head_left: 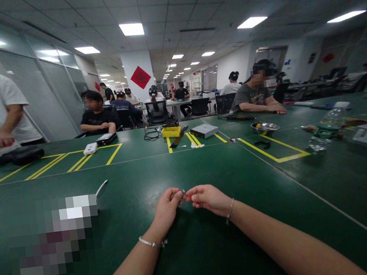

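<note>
Over the green table [236, 242] my left hand [169, 207] and my right hand [210, 198] meet fingertip to fingertip. Both are closed in a pinch. A tiny greyish object [182, 193] shows between the fingertips, with a hint of red near the right fingers; it is too small to name. I cannot tell whether both hands grip the same piece. Each wrist wears a thin silvery bracelet.
A blurred-out object [61, 235] lies to the left. Farther back are a yellow bin [171, 132], a grey box [204, 130] and a metal bowl [265, 127]. A plastic bottle [328, 128] lies at right. People sit around the table's far side; one stands at left.
</note>
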`<state>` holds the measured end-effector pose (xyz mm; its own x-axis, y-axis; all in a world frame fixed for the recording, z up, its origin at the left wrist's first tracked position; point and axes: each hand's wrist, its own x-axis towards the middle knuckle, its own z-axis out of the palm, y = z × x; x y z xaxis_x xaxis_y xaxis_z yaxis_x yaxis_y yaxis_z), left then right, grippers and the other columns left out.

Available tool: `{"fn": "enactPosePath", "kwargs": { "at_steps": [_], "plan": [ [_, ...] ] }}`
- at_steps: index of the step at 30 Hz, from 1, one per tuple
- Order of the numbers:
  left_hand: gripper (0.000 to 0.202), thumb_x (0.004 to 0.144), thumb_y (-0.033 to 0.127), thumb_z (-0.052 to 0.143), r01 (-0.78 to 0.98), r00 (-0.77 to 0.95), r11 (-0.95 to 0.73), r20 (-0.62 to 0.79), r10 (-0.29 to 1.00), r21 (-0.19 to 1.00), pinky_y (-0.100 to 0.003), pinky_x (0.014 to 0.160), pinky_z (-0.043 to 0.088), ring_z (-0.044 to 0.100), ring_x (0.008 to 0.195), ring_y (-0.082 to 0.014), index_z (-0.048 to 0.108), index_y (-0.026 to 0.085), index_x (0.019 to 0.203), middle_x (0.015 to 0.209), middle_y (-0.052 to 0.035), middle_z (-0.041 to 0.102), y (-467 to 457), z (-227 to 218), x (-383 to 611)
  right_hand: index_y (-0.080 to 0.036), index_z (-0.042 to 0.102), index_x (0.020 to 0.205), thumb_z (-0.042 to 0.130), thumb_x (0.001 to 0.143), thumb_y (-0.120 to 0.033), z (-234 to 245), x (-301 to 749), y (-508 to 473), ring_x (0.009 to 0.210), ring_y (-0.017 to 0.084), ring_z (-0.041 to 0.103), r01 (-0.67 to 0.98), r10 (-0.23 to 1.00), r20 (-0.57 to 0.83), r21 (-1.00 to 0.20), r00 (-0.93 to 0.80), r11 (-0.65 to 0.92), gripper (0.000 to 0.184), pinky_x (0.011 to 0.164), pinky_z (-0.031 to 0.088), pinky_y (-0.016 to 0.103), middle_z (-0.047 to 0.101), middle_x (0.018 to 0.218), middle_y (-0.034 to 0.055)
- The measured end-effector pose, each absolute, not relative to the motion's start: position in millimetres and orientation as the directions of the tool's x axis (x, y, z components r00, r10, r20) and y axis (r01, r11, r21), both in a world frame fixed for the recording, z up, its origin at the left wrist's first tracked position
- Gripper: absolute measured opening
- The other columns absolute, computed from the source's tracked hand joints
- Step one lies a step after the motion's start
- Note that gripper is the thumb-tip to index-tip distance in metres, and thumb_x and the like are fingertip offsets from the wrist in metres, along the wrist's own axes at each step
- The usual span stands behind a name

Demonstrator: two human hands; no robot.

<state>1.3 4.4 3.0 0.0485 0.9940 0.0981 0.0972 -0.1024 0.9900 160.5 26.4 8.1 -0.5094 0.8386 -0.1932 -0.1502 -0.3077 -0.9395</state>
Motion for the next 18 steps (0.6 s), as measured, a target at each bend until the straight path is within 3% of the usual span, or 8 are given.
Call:
{"fn": "enactPosePath", "kwargs": {
  "at_steps": [8, 14, 18],
  "plan": [
    [0.027, 0.074, 0.038, 0.044, 0.179, 0.087, -0.139, 0.125, 0.988, 0.974, -0.023, 0.057, 0.039, 0.05, 0.053, -0.0103, 0.053, 0.016, 0.063, 0.059, 0.0002, 0.057, 1, 7, 2, -0.013, 0.053, 0.072, 0.054, 0.071, -0.038, 4, 163, 29, 0.049, 0.006, 0.048, -0.199, 0.802, -0.149, -0.928, -0.578, -0.316, 0.025, 0.047, 0.036, 0.019, 0.053, 0.055, -0.0006],
    [0.013, 0.068, 0.028, 0.053, 0.125, 0.07, -0.131, 0.123, 0.99, 0.984, -0.022, 0.059, 0.039, 0.051, 0.059, -0.0105, 0.053, 0.016, 0.072, 0.063, 0.0011, 0.057, 5, 0, 3, -0.014, 0.053, 0.08, 0.058, 0.069, -0.032, -1, 165, 32, 0.055, 0.006, 0.051, -0.27, 0.799, -0.126, -0.9, -0.589, -0.341, 0.022, 0.057, 0.04, 0.021, 0.056, 0.064, 0.0004],
    [0.014, 0.062, 0.02, 0.058, 0.124, 0.086, -0.145, 0.134, 0.987, 0.982, -0.021, 0.058, 0.038, 0.05, 0.059, -0.0096, 0.051, 0.016, 0.073, 0.062, 0.0025, 0.055, 6, -3, 3, -0.014, 0.053, 0.082, 0.064, 0.063, -0.026, -2, 166, 33, 0.06, 0.007, 0.053, -0.301, 0.799, -0.116, -0.887, -0.59, -0.351, 0.025, 0.063, 0.042, 0.023, 0.058, 0.073, 0.0017]
  ]
}}
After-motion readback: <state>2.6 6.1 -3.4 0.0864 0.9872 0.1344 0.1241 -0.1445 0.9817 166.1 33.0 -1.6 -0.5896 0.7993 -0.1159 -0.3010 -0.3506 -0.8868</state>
